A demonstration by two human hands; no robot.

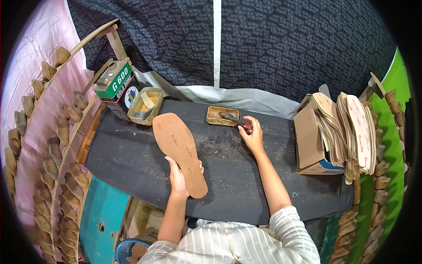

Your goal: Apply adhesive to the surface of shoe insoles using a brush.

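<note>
A brown insole (173,138) is held up at a slant over the dark-covered counter (228,176), the left hand (177,179) gripping its lower part, thumb on one edge and fingers at the other. The right hand (253,137) has its fingers pinched on a dark brush-like tool (230,117), whose far end reaches into a shallow tin (216,122). Leftward stand an open tub (147,122) and a green-topped can (115,88); rightward, a cardboard box (308,138) packed with pale sole-shaped sheets (360,132).

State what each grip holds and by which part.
The left grip holds a brown sole across its narrower part. The right grip holds a dark brush-like tool by its reddish handle end.
</note>
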